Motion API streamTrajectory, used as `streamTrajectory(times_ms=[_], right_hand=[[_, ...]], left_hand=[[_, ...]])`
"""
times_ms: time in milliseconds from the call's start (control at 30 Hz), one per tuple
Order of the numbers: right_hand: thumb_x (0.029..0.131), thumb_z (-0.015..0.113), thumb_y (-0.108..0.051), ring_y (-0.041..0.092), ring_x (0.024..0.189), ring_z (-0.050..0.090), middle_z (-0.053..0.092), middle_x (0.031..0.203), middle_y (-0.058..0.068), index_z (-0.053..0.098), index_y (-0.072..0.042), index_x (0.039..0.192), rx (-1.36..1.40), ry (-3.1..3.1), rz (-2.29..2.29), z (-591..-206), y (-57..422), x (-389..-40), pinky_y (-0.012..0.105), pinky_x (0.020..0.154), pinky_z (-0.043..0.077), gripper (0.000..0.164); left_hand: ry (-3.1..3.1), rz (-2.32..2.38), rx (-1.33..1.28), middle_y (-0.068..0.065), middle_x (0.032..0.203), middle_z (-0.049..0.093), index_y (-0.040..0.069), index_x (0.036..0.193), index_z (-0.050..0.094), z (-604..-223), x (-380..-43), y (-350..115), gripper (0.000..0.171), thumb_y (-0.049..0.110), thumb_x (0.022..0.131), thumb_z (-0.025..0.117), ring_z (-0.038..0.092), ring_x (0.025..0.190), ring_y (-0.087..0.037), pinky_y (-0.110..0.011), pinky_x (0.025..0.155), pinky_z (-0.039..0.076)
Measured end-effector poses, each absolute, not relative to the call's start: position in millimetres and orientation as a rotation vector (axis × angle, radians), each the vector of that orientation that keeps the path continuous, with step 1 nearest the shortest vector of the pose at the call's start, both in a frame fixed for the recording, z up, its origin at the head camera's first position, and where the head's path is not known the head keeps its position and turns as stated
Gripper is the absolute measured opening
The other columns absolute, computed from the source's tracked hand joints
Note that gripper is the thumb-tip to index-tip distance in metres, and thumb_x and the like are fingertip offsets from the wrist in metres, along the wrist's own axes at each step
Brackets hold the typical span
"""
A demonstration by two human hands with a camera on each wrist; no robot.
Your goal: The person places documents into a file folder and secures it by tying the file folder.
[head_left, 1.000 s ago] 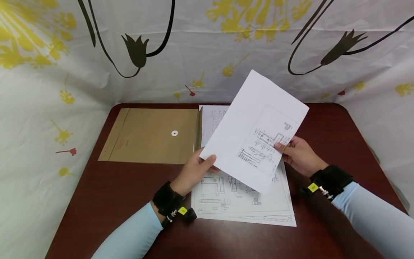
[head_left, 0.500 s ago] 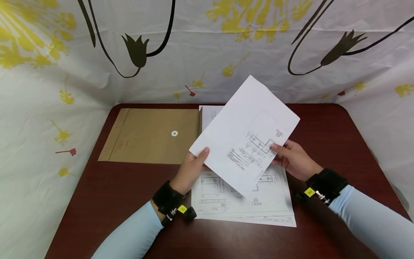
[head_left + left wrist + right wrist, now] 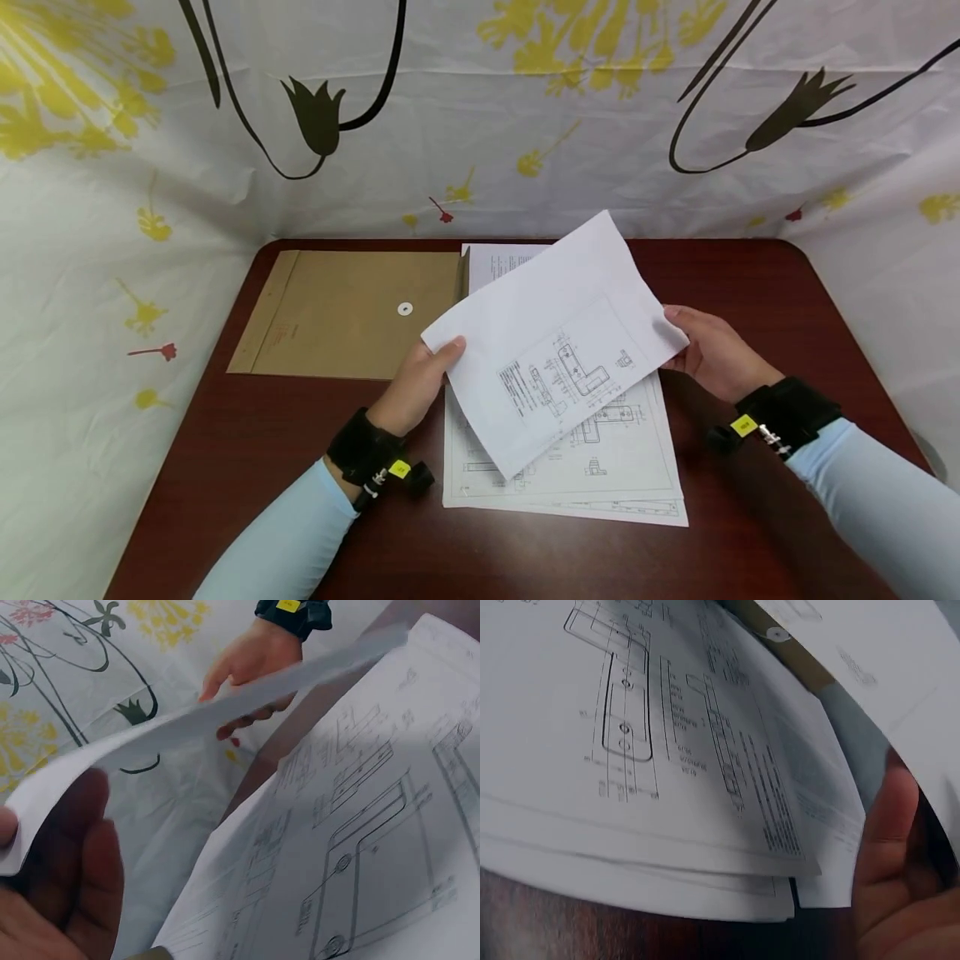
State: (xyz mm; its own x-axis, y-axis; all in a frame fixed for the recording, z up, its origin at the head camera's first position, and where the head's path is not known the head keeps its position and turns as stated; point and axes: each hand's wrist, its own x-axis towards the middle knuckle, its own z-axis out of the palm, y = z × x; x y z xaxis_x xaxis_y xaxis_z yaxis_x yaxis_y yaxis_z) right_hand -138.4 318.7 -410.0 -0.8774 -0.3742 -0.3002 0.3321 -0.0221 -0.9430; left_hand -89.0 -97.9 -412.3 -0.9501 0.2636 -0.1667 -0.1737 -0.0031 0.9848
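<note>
A white sheet of paper (image 3: 555,292) printed with a technical drawing hangs tilted above the table. My left hand (image 3: 408,387) grips its left corner, thumb on the printed face and fingers underneath. Around the right corner curls my right hand (image 3: 720,354); in the left wrist view the right hand (image 3: 259,671) has its thumb above the sheet and its fingers below. How firmly it pinches is hard to tell. Under the held sheet lie several more drawing sheets (image 3: 633,471), partly covered, their lower edges slightly uneven.
A brown paper envelope (image 3: 352,317) with a white round button lies flat at the back left. Beside it a text-printed sheet (image 3: 504,262) is partly hidden. The dark red-brown table (image 3: 750,283) meets a floral-patterned cloth (image 3: 465,125) behind.
The held sheet has turned clockwise and its lower corner has swung left. My left hand has moved a little left. My right hand has shifted from the sheet's lower right edge to its right corner.
</note>
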Motion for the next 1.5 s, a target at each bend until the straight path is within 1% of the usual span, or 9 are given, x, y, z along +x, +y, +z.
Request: streamTrajectory(times_ms=[167,333,567,700,800,933,1133,1300,1500], right_hand=[[0.105,0.054,-0.027,0.02,0.095,0.074,0.075,0.11,0.001,0.056,-0.011,0.135,-0.114,1.946,-1.703,-419.0,320.7,-137.5,0.034,0.078,0.058,0.034],[0.102,0.059,-0.032,0.024,0.091,0.074,0.076,0.107,0.002,0.053,-0.001,0.137,-0.14,2.125,-1.546,-426.1,316.0,-129.9,0.037,0.073,0.058,0.047],[0.104,0.056,-0.028,0.012,0.069,0.063,0.076,0.104,0.0,0.052,0.003,0.135,-0.153,2.113,-1.661,-425.9,312.2,-125.4,0.041,0.052,0.028,0.045],[0.103,0.058,-0.027,0.011,0.066,0.059,0.076,0.104,-0.001,0.053,0.002,0.134,-0.109,2.089,-1.744,-423.4,310.2,-126.5,0.04,0.054,0.022,0.043],[0.101,0.06,-0.026,0.013,0.066,0.056,0.076,0.104,-0.001,0.053,0.003,0.134,-0.065,2.073,-1.814,-422.5,308.2,-128.2,0.039,0.056,0.023,0.045],[0.1,0.062,-0.028,0.014,0.064,0.053,0.074,0.1,-0.001,0.052,0.005,0.132,-0.002,2.082,-1.863,-421.7,304.3,-130.9,0.034,0.055,0.033,0.047],[0.098,0.065,-0.029,0.014,0.062,0.053,0.073,0.092,-0.001,0.052,0.006,0.129,0.061,2.125,-1.871,-419.7,299.2,-132.3,0.029,0.056,0.043,0.048],[0.097,0.067,-0.029,0.015,0.066,0.059,0.073,0.095,-0.002,0.053,0.006,0.13,0.081,2.154,-1.863,-417.3,297.4,-133.5,0.026,0.059,0.049,0.05],[0.099,0.065,-0.029,0.017,0.072,0.063,0.073,0.099,-0.006,0.052,0.006,0.134,0.085,2.213,-1.786,-413.0,294.3,-133.9,0.025,0.062,0.05,0.052]], left_hand=[[2.015,1.962,0.14,-0.009,0.125,0.066,0.017,0.141,0.052,-410.2,-92.4,-102.0,0.041,0.034,0.104,0.053,0.065,0.113,-0.021,-0.036,0.104,0.047],[2.061,1.964,0.131,-0.011,0.121,0.068,0.015,0.141,0.052,-413.9,-98.5,-102.5,0.041,0.034,0.105,0.053,0.069,0.105,-0.022,-0.032,0.091,0.053],[2.128,1.968,0.079,-0.011,0.113,0.067,0.015,0.142,0.048,-419.9,-105.1,-107.3,0.042,0.034,0.105,0.052,0.067,0.092,-0.019,-0.028,0.077,0.054],[2.108,2.019,0.042,-0.017,0.103,0.063,0.013,0.145,0.039,-421.7,-109.2,-111.4,0.043,0.029,0.106,0.051,0.061,0.073,-0.021,-0.029,0.065,0.054],[2.117,2.034,0.019,-0.019,0.104,0.062,0.011,0.147,0.033,-423.4,-112.4,-114.9,0.048,0.024,0.105,0.053,0.063,0.072,-0.021,-0.029,0.067,0.056],[2.204,1.962,0.064,-0.022,0.11,0.061,0.007,0.145,0.039,-425.5,-115.6,-120.0,0.045,0.018,0.104,0.054,0.064,0.081,-0.027,-0.032,0.072,0.057],[2.65,1.379,0.284,-0.006,0.122,0.06,0.017,0.13,0.063,-426.4,-115.9,-124.1,0.03,0.029,0.103,0.058,0.058,0.111,-0.026,-0.045,0.095,0.05],[2.84,0.957,0.406,-0.012,0.151,0.044,0.026,0.134,0.064,-428.7,-117.7,-124.4,0.039,0.042,0.099,0.061,0.038,0.14,-0.036,-0.059,0.107,0.039],[2.859,0.708,0.417,-0.017,0.161,0.03,0.028,0.139,0.061,-438.5,-121.4,-123.0,0.048,0.049,0.095,0.064,0.025,0.147,-0.045,-0.066,0.113,0.026]])
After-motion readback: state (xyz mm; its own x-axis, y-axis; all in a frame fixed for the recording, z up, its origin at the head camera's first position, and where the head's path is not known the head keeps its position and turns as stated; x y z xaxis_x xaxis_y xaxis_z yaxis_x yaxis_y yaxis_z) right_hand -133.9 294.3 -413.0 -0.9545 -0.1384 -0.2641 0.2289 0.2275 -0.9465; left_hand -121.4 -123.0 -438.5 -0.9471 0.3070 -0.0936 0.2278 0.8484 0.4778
